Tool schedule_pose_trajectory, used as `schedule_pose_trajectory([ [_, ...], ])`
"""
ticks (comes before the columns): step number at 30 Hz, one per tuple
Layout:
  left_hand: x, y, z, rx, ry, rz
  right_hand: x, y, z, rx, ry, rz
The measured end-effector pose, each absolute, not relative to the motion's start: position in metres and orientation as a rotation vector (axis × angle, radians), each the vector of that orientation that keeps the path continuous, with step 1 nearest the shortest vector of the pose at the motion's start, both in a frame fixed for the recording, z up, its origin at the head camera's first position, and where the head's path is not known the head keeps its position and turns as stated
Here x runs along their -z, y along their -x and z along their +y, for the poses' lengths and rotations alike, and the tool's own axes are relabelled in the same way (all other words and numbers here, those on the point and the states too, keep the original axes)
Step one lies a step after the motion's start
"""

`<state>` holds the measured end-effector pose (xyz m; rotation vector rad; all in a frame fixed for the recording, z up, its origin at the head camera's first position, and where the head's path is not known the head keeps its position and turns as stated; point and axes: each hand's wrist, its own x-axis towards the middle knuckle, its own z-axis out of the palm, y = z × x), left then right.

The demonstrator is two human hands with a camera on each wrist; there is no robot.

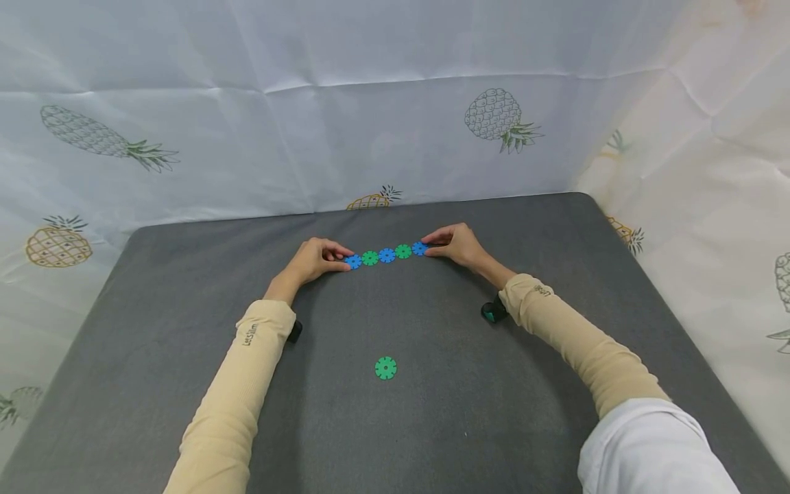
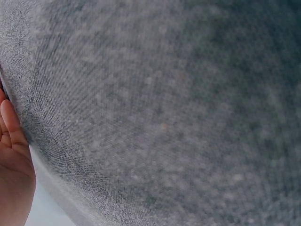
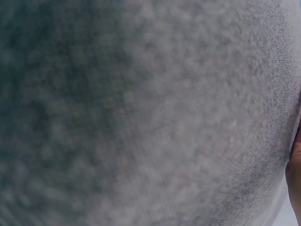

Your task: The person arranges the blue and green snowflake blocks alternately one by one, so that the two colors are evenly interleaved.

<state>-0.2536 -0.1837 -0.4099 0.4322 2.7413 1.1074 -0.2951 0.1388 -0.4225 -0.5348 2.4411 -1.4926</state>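
A row of notched plastic discs runs edge to edge across the far part of the table, blue and green by turns. My left hand [image 1: 313,261] pinches the blue disc [image 1: 354,262] at the row's left end between thumb and fingers. At the other end, my right hand [image 1: 459,247] pinches another blue disc [image 1: 420,248]. Between them are a green disc [image 1: 369,258], a blue middle disc [image 1: 387,255] and a second green disc [image 1: 403,251]. The wrist views catch only part of each hand at the frame's edge, with the discs out of sight.
One loose green disc [image 1: 385,368] lies flat on the grey cloth-covered table [image 1: 432,412], nearer to me. Behind the table hangs a white curtain [image 1: 382,137] with pineapple prints. A dark wrist camera [image 1: 494,311] sits under the right forearm, low over the cloth.
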Motion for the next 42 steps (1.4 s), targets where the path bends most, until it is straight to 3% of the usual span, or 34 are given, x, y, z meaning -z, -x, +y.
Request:
schedule_pose_trajectory([
  [24, 0.411, 0.252, -0.184, -1.146, -0.466, 2.731, 0.423, 0.292, 0.144, 1.651, 0.448, 2.340],
  [42, 0.409, 0.253, -0.184, -1.112, -0.443, 2.728, 0.410, 0.281, 0.165, 1.846, 0.606, 1.962],
])
